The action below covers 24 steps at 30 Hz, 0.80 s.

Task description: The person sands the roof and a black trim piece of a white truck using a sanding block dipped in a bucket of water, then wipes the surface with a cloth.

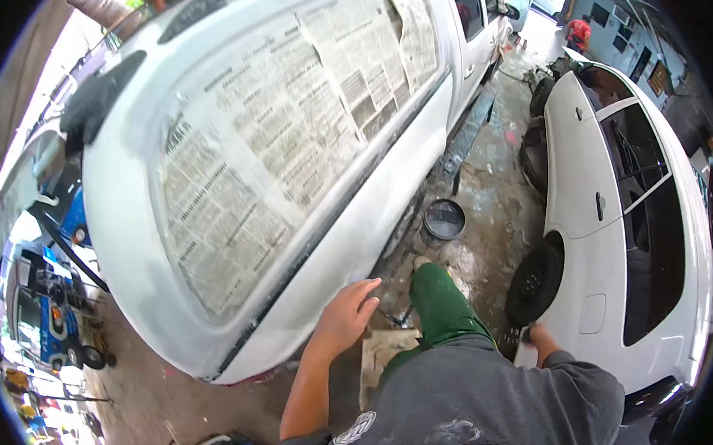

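Gray shirt [471, 406]; one black bucket [447, 236], contents indistinct; two white vehicles [581, 162]; left hand [345, 318] loosely spread; right hand [543, 338], grip unclear.

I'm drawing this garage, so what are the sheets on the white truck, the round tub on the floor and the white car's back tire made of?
The sheets look like newspaper: thin, matte, wrinkled, covered in print. The round tub could be plastic or metal; its dark, dull look leaves that open. The tire looks like rubber: black and matte.

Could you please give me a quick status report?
Left hand open, empty, beside white pickup; right hand, grip unclear. Newspaper spread across pickup's side. Round black tub on floor ahead.
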{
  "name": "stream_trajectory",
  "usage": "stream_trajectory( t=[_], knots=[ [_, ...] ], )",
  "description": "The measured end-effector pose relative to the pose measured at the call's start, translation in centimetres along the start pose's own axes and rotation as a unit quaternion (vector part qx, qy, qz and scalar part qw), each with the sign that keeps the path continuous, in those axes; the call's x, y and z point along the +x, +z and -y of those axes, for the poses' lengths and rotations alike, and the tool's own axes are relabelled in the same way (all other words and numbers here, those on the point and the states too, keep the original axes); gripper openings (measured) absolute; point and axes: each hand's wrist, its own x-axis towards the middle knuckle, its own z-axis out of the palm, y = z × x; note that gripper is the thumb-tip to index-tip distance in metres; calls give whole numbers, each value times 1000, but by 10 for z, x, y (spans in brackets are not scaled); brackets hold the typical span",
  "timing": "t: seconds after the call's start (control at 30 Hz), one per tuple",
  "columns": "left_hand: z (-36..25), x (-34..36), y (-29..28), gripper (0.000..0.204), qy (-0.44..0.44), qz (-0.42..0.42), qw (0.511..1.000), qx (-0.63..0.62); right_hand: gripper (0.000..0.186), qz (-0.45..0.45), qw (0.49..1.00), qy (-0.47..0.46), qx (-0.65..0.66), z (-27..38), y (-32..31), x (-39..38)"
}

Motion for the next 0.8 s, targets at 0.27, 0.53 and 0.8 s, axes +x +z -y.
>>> stream_trajectory(
  t=[0.27,0.53,0.8],
  knots=[
    [-57,82,-90,35,138,-126,964,187,24,129,978,94,134,34,40,-53],
    [-135,259,-266,35,206,-343,839,369,24,202,883,29,423,173,12,32],
    [-135,431,-438,54,72,-367,774,511,31,223,815,49,532,319,-28,99]
  ],
)
